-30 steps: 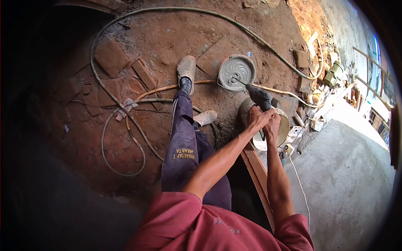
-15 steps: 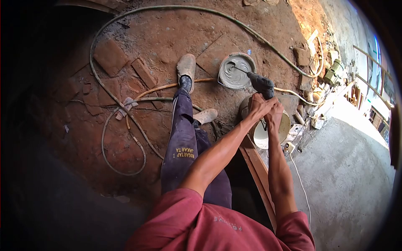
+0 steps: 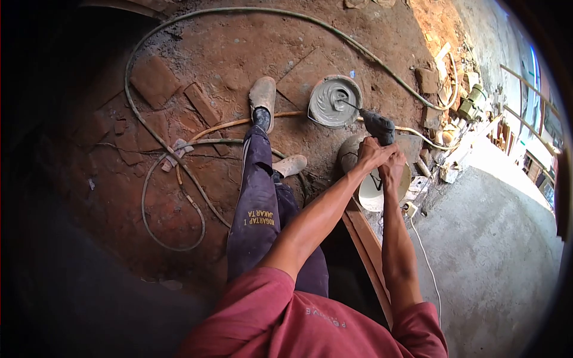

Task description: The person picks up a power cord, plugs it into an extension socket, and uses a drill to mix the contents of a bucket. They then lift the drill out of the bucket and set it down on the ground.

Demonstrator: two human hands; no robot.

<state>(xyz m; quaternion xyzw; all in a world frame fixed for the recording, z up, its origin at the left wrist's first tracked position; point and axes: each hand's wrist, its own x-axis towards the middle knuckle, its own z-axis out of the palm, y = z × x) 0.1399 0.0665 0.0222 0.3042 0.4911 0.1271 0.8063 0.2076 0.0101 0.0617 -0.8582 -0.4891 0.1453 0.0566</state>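
Observation:
Both of my hands are wrapped around the rear of a dark drill (image 3: pixel 380 126). My left hand (image 3: pixel 372 153) is closed on it from the left, and my right hand (image 3: pixel 393 165) is closed beside it on the right. Some of the grip is hidden under the fingers. A thin mixing rod (image 3: pixel 351 105) runs from the drill down into wet grey mortar (image 3: pixel 325 113), which shows swirled ridges. The mortar sits in a round bucket (image 3: pixel 310 106) on the dirt ground. Below my hands stands a pale, wide-mouthed bucket (image 3: pixel 371 198), partly covered by my arms.
A long hose (image 3: pixel 280 9) loops over the ground. Broken tiles (image 3: pixel 154 80) and a brick (image 3: pixel 202 104) lie left of my feet. A wooden plank (image 3: pixel 365 238) lies near my legs. A socket (image 3: pixel 410 209) with a white cord and a green motor (image 3: pixel 473 102) are at right.
The drill has shifted slightly right and down. Its rod has moved from the left part of the mortar towards the middle, and the swirl pattern differs.

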